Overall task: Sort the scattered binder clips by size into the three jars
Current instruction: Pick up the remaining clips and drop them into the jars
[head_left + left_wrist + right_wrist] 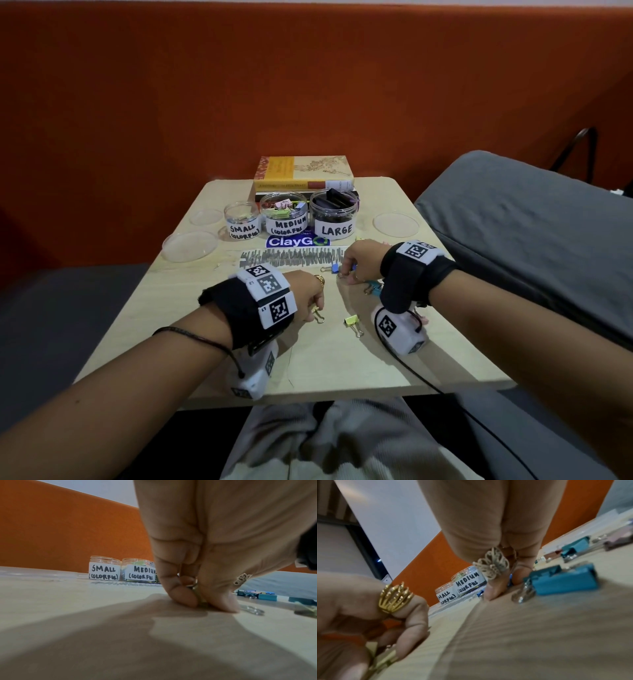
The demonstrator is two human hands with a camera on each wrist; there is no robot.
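- The left hand (306, 294), wearing a gold ring, is down on the pale wooden table (219, 308) near its middle, thumb and curled fingers (181, 595) pinching a small yellow binder clip (317, 313) against the surface.
- The right hand (359, 262) is just behind it, toward the table's right edge, fingertips pinched on a small blue binder clip (337, 269).
- Another yellow binder clip (352, 323) lies loose toward the front edge, between the two wrists.
- Teal binder clips (563, 580) lie beside the right hand.
- Three clear plastic jars stand in a row near the far edge: the small jar (241, 222) at the left, the medium jar (284, 216) holding colourful clips, the large jar (334, 217) holding black ones.
- Clear round lids (190, 245) rest by the left and right edges; stacked books (303, 174) sit behind the jars.
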